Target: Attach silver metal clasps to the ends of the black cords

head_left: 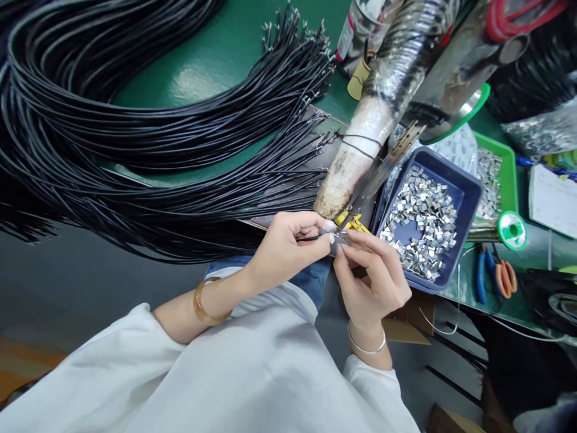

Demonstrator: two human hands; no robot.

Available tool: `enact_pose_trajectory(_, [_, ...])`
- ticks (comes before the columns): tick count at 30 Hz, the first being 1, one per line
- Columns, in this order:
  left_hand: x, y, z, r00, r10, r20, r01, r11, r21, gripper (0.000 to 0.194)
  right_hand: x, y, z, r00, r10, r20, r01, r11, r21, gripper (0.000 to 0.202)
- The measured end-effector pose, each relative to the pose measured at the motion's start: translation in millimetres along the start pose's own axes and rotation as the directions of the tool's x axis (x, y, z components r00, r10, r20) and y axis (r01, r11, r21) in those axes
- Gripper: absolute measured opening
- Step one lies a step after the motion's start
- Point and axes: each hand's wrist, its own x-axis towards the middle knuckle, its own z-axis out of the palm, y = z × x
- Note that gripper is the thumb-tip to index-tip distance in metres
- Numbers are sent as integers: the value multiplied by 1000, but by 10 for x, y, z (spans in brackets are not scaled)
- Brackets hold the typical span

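Just below the mouth of a wrapped duct, my left hand [288, 246] is closed, its thumb and forefinger pinching the end of a black cable [308, 239]. My right hand [376, 270] meets it from the right, fingertips closed around a small silver metal piece [342, 233] at the cable's tip. How the piece and the cable join is too small to make out. Right above the fingertips is the dark tip of a soldering iron [360, 195], fixed at a slant. A yellow part [356, 221] sits behind my fingers.
A large bundle of black cables [180, 135] covers the left of the green table [207, 72]. The wrapped duct [358, 141] slopes down from the top. At right stand a blue bin [466, 189] of small metal shells, a green tray [509, 174], a solder spool [512, 230] and orange-handled scissors [505, 278].
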Motion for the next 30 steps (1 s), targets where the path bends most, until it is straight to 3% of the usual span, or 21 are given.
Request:
enact_pose_trajectory(13, [12, 30, -11, 997, -75, 30, 76, 997, -24, 8, -21, 33, -6, 1000, -5, 21, 5, 1000, 7, 19])
enact_pose_trajectory(18, [7, 19, -20, 999, -40, 37, 41, 999, -31, 11, 15, 25, -24, 996, 50, 70, -52, 998, 38, 17])
enact_pose_trajectory(30, [5, -29, -2, 996, 91, -6, -90, 993, 71, 13, 52, -24, -46, 995, 84, 58, -89, 992, 88, 20])
